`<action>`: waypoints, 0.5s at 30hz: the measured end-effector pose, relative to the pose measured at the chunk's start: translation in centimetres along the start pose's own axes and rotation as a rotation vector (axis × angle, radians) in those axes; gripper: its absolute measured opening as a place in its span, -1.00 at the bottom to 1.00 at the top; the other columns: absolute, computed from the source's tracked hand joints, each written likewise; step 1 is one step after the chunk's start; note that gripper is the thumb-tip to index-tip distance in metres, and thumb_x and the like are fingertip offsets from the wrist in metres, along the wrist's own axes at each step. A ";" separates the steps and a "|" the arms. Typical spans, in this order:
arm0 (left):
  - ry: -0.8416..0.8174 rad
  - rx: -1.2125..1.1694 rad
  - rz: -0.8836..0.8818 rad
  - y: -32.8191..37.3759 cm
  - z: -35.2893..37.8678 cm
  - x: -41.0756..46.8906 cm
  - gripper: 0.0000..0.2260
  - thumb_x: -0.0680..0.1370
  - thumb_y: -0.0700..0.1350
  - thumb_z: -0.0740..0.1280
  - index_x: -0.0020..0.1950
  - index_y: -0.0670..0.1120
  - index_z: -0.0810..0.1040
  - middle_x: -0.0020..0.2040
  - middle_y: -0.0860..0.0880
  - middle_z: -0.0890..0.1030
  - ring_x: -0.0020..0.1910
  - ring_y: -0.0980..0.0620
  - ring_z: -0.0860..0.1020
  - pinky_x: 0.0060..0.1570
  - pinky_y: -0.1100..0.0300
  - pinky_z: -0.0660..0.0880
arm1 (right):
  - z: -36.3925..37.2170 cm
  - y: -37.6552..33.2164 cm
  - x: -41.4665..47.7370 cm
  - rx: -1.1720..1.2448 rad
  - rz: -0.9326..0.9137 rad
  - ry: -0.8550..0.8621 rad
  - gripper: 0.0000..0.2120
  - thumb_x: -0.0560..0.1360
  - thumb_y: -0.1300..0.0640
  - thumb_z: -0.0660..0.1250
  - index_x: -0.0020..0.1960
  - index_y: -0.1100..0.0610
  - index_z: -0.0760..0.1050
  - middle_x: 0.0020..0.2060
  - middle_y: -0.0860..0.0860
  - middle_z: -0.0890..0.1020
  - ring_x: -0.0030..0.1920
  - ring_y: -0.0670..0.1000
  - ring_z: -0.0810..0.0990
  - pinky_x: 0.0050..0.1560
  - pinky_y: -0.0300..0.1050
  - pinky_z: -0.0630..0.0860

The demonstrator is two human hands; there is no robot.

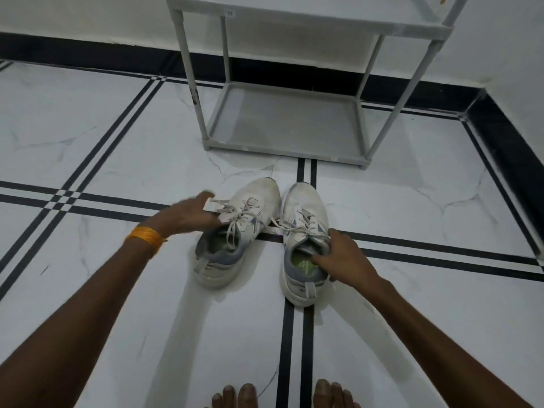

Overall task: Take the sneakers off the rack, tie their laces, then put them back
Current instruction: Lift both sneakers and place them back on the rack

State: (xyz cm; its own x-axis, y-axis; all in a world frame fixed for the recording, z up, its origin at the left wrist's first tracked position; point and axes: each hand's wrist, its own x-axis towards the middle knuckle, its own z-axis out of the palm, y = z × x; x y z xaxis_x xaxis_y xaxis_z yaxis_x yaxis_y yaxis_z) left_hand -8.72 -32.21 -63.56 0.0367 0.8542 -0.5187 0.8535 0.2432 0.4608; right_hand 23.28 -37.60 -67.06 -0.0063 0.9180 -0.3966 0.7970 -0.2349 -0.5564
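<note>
White marble floor (117,148), black stripes; black skirting (88,54).

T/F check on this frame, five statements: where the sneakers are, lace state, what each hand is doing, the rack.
1. Both sneakers stand on the floor, off the rack. True.
2. The right hand grips the right sneaker at its collar, fingers inside the opening. True.
3. The left sneaker has a finished bow. False: its laces hang loose.
4. The left hand lies flat on the floor. False: it is at the left sneaker's laces.
5. The rack's bottom shelf holds another pair. False: it holds no shoes.
</note>
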 end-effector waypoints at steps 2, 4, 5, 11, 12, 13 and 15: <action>-0.110 -0.079 -0.077 -0.8 1.4 -0.3 -0.30 0.27 0.01 0.38 0.39 0.06 0.25 -0.06 -0.18 0.58 -0.23 -0.05 0.49 -0.37 0.21 0.40 | 0.4 -0.3 0.5 0.095 0.067 -0.010 -0.57 0.41 0.00 0.40 0.18 0.17 0.42 0.04 0.13 0.56 -0.13 0.12 0.63 -0.41 -0.08 0.62; -0.019 -0.070 -0.015 -0.7 3.6 0.2 -0.48 0.38 -0.12 0.36 0.32 -0.03 0.34 -0.02 -0.19 0.61 -0.22 -0.07 0.51 -0.34 0.20 0.41 | 1.1 -0.9 0.7 0.103 0.084 0.005 -0.69 0.45 0.06 0.34 0.11 0.22 0.43 0.00 0.16 0.59 -0.17 0.15 0.65 -0.30 0.00 0.64; 0.057 -0.057 0.035 -0.4 4.7 0.5 -0.58 0.43 -0.16 0.33 0.28 -0.07 0.38 0.05 -0.20 0.62 -0.15 -0.10 0.53 -0.23 0.16 0.42 | 1.6 -1.2 0.9 0.075 0.061 0.037 -0.71 0.46 0.06 0.31 0.08 0.23 0.43 -0.01 0.18 0.60 -0.14 0.19 0.65 -0.20 0.08 0.64; 0.265 -0.183 0.215 1.7 7.9 1.1 -0.73 0.51 -0.16 0.25 0.21 -0.11 0.39 0.06 -0.18 0.63 -0.11 -0.13 0.55 -0.22 0.12 0.42 | 1.8 -0.6 1.3 0.043 -0.109 0.199 -0.85 0.55 0.16 0.20 0.06 0.21 0.40 -0.08 0.11 0.57 -0.12 0.19 0.61 -0.18 0.05 0.56; 0.284 -0.197 0.249 2.0 7.8 1.2 -0.70 0.52 -0.17 0.24 0.26 -0.10 0.38 0.06 -0.17 0.63 -0.11 -0.12 0.56 -0.20 0.10 0.47 | 1.4 -0.4 1.5 0.038 -0.146 0.217 -0.86 0.56 0.18 0.20 0.09 0.20 0.40 -0.09 0.06 0.54 -0.11 0.14 0.59 -0.18 -0.03 0.50; 0.304 -0.218 0.276 2.3 7.7 1.4 -0.66 0.53 -0.18 0.24 0.30 -0.08 0.35 0.07 -0.16 0.63 -0.09 -0.13 0.58 -0.14 0.05 0.54 | 0.9 -0.3 1.5 0.042 -0.176 0.228 -0.84 0.56 0.19 0.19 0.12 0.20 0.40 -0.08 0.03 0.52 -0.09 0.11 0.56 -0.16 -0.10 0.43; 0.345 -0.289 0.304 3.5 7.0 1.1 -0.61 0.54 -0.18 0.23 0.37 -0.05 0.32 0.08 -0.09 0.63 -0.06 -0.11 0.60 -0.06 0.00 0.58 | -0.5 -0.6 1.3 0.084 -0.233 0.245 -0.76 0.54 0.17 0.17 0.18 0.21 0.40 -0.03 0.03 0.54 -0.04 0.08 0.54 -0.09 -0.15 0.39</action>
State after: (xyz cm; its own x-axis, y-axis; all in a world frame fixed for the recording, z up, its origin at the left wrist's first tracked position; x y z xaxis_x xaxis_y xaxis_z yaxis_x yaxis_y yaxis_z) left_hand -2.08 -33.60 -67.56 0.0455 0.9951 -0.0872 0.6513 0.0366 0.7580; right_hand 23.12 -36.10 -66.92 -0.0287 0.9971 -0.0706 0.7385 -0.0265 -0.6738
